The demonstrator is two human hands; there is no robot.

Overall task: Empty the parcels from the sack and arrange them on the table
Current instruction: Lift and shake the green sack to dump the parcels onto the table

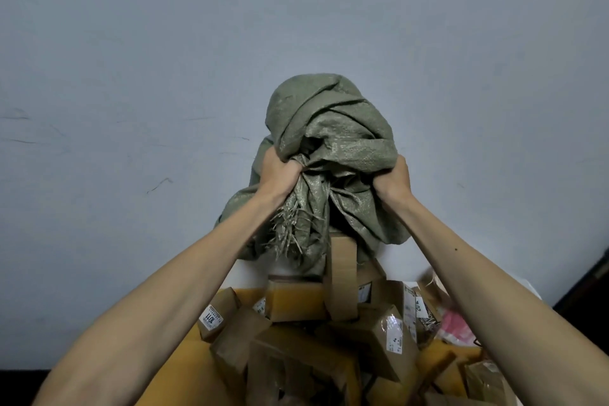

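Sack [329, 128] first, seen from the head camera, the only view. It is green and woven, all bunched up, and held in the air in front of the grey wall [131, 76]. The left hand [280, 175] squeezes a fistful of cloth on one side. The right hand [393, 180] squeezes a fistful on the other side. Both sets of fingers are curled tight into the sack. The hands are at about the same height, and the top lump of the sack pokes up above them.

The rest of the sack hangs down. Its frayed edge dangles just under the left hand, so I think the open end points down. Right below, between the two hands, stands a tall brown box [341, 277] on its end, long side going up and down. Its top reaches into the dark gap at the bottom of the sack. I cannot tell if it touches the cloth.

Lower down lies a heap of parcels [296, 303], mostly brown boxes with white labels, tipped every which way. A pink packet [456, 328] sits at the right of the heap. A bit of white table [250, 273] shows behind.

I think the emptying is nearly done and the tidying has not begun. The sack should go straight up, so the tall box slips out and does not tip.
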